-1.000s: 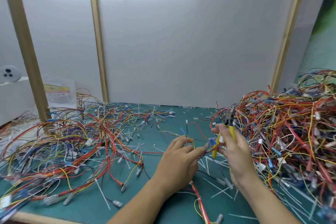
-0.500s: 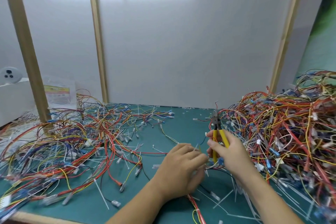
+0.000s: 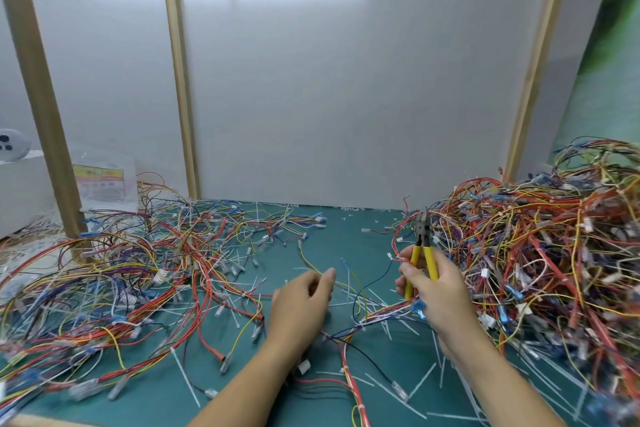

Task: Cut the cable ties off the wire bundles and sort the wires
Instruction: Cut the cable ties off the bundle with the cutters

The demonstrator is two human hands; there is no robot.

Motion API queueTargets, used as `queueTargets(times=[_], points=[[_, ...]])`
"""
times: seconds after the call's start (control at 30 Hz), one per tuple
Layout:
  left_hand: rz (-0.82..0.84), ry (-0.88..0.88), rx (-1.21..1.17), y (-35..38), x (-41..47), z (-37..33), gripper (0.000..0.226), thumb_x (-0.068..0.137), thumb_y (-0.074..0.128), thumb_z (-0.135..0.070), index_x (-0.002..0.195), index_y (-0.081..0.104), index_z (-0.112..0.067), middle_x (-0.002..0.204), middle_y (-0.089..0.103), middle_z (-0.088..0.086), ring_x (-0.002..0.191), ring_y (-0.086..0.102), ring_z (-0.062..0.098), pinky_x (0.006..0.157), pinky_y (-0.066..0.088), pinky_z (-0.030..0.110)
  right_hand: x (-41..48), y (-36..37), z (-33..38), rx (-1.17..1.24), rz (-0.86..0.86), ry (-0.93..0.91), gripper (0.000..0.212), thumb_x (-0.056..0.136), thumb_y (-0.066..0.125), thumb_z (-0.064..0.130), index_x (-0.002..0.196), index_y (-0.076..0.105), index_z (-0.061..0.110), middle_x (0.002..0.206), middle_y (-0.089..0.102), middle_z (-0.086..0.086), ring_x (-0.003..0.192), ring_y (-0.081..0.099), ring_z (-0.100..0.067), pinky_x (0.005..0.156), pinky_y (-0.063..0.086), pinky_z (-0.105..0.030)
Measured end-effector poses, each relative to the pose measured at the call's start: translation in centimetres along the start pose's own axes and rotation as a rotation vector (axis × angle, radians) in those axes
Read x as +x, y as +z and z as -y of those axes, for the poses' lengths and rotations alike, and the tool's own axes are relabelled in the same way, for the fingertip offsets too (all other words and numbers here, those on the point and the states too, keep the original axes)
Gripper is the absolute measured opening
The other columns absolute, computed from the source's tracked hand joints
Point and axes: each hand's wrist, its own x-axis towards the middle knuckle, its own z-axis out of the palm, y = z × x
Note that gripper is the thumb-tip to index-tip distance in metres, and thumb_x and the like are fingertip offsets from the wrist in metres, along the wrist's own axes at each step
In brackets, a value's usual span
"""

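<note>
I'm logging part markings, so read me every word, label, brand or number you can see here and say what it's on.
No text here can be read.
Clear plastic bag by the left wall: a yellow and red printed label, too blurred to read.
Yellow-handled cutters in the right hand: no marking shows.
Wire connectors: too small to tell.

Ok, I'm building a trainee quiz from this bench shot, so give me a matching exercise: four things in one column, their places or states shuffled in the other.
1. yellow-handled metal cutters
2. left hand
3. tall tangled heap of coloured wires
4. cut white plastic cable ties

A. scattered flat on the green mat
B. piled at the bench's right side
C. gripped in the right hand, tips up
D. over the mat, left of the cutters

Pairs: 1-C, 2-D, 3-B, 4-A
</note>
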Motion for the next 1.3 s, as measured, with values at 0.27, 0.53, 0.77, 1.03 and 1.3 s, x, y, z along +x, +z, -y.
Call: queueTargets(times=[0.27, 0.53, 0.77, 1.03, 1.3], points=[[0.186, 0.053, -0.269, 0.0, -0.3, -0.5, 0.037, 0.106, 0.041, -0.035, 0.094, 0.074, -0.024, 0.087, 0.076, -0.009, 0.089, 0.07, 0.006, 0.082, 0.05, 0.017, 0.0, 0.0, -0.3, -0.024, 0.011, -0.007, 0.018, 0.098, 0.056, 0.003, 0.101, 0.065, 0.018, 0.089, 0.067, -0.011, 0.076, 0.067, -0.021, 0.068, 0.057, -0.028], [0.047, -0.082, -0.039, -0.2, 1.4, 0.2, 0.022, 0.098, 0.046, -0.026, 0.119, 0.052, -0.029, 0.077, 0.072, -0.006, 0.084, 0.066, 0.013, 0.088, 0.049, 0.037, 0.0, 0.0, -0.2, 0.001, -0.011, 0.0, 0.017, 0.098, 0.057, 0.003, 0.102, 0.065, 0.018, 0.09, 0.068, -0.011, 0.074, 0.067, -0.02, 0.066, 0.057, -0.027], [0.386, -0.099, 0.416, 0.3, 4.0, -1.8, 0.027, 0.091, 0.046, -0.03, 0.102, 0.066, -0.015, 0.105, 0.069, 0.007, 0.094, 0.064, 0.024, 0.082, 0.053, 0.034, -0.2, -0.2, -0.1, 0.027, -0.024, -0.004, 0.017, 0.097, 0.058, 0.004, 0.099, 0.066, 0.019, 0.083, 0.068, -0.008, 0.071, 0.068, -0.017, 0.064, 0.056, -0.025], [-0.185, -0.074, 0.043, 1.4, 4.2, -0.2, 0.007, 0.089, 0.07, -0.025, 0.088, 0.065, -0.021, 0.08, 0.071, -0.003, 0.082, 0.068, 0.021, 0.076, 0.055, 0.036, -0.2, 0.1, -0.3, -0.062, 0.028, -0.026, 0.018, 0.097, 0.058, 0.008, 0.097, 0.066, 0.024, 0.083, 0.065, -0.011, 0.069, 0.063, -0.014, 0.062, 0.056, -0.021], [-0.048, -0.348, -1.094, -0.3, 4.6, 0.4, 0.025, 0.089, 0.068, -0.001, 0.112, 0.06, -0.001, 0.09, 0.077, 0.015, 0.083, 0.076, 0.023, 0.066, 0.059, 0.023, 0.3, -0.3, 2.1, -0.18, -0.233, -0.271, 0.025, 0.099, 0.041, 0.06, 0.095, 0.056, 0.039, 0.088, 0.061, 0.015, 0.081, 0.058, 0.001, 0.069, 0.043, -0.025]])
